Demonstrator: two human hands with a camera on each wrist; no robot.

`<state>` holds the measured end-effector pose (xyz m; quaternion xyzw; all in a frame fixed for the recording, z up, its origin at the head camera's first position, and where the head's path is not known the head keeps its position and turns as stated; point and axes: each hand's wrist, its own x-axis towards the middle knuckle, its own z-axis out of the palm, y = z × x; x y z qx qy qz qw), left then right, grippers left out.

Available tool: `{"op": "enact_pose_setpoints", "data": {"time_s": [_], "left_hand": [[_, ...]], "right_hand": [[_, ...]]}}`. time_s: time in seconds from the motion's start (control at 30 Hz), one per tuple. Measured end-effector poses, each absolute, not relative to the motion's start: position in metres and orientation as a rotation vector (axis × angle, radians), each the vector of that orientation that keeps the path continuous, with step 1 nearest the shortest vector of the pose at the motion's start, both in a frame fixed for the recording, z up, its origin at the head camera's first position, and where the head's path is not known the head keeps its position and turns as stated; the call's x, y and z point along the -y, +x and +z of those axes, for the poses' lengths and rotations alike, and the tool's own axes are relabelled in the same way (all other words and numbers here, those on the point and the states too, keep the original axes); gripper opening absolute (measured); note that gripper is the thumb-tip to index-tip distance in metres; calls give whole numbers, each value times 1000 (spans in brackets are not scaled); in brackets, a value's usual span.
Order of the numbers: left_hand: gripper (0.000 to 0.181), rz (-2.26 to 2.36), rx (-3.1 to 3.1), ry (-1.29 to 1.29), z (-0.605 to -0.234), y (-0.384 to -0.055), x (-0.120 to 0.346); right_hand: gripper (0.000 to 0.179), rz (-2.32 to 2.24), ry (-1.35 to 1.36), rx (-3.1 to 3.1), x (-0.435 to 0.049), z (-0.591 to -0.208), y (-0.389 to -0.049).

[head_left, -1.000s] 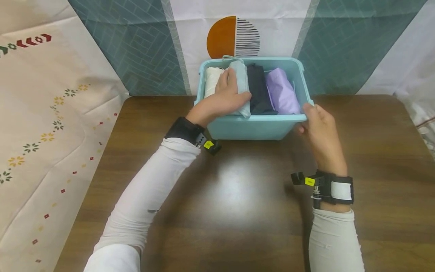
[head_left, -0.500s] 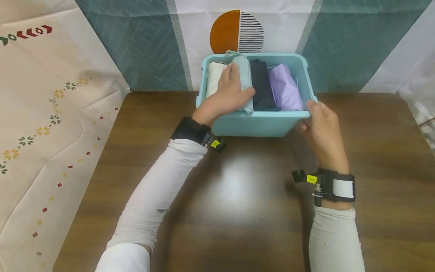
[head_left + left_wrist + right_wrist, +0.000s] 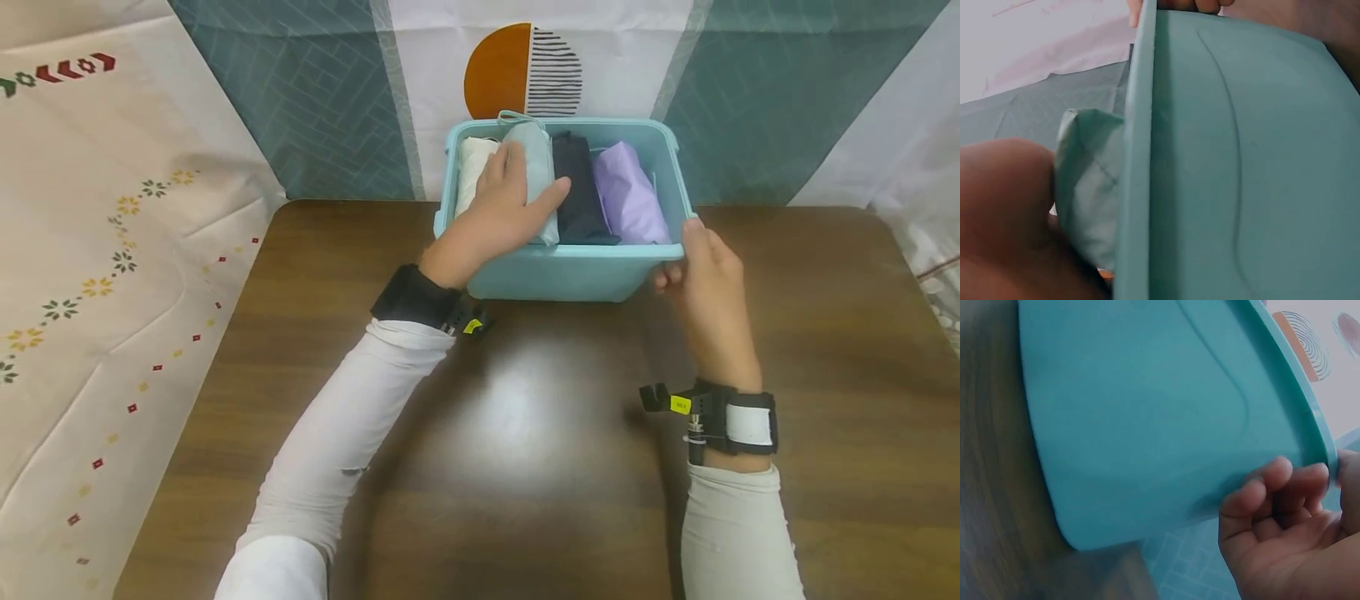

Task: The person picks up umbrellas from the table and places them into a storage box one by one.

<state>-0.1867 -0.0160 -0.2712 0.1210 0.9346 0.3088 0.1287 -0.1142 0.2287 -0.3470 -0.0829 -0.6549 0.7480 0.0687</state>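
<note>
A light blue plastic bin (image 3: 555, 275) stands at the far side of the table. Inside, side by side, are a white bundle (image 3: 472, 167), a pale blue fabric bundle (image 3: 542, 171) with a loop, a black bundle (image 3: 579, 200) and a purple bundle (image 3: 632, 196). My left hand (image 3: 502, 204) rests on the pale blue one, fingers extended and thumb spread toward the black one. In the left wrist view, the bundle's end (image 3: 1091, 181) rises above the bin's rim. My right hand (image 3: 708, 279) grips the bin's near right corner, thumb on the rim, fingers (image 3: 1250, 497) curled beneath.
The brown wooden table (image 3: 510, 500) extends in front of the bin. Behind it hangs a patterned cloth (image 3: 480, 83), and an embroidered cream cloth (image 3: 112, 250) lies along the left side.
The view has shifted slightly. My left thumb has lifted from the pale blue bundle's near edge and spread right over the black one. My right hand keeps hold of the bin's corner.
</note>
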Motion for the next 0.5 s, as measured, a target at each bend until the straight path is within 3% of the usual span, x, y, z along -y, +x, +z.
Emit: {"op": "enact_pose_setpoints", "data": {"time_s": [0.33,0.5], "left_hand": [[80,867,-2883,366,-276,-159,41],[77,904,-2977,401,-281,-143,58]], "right_hand": [[47,2173,-236,2041,-232,-345,-106],[46,1734,-287,2289,-239,-346,-94]]}}
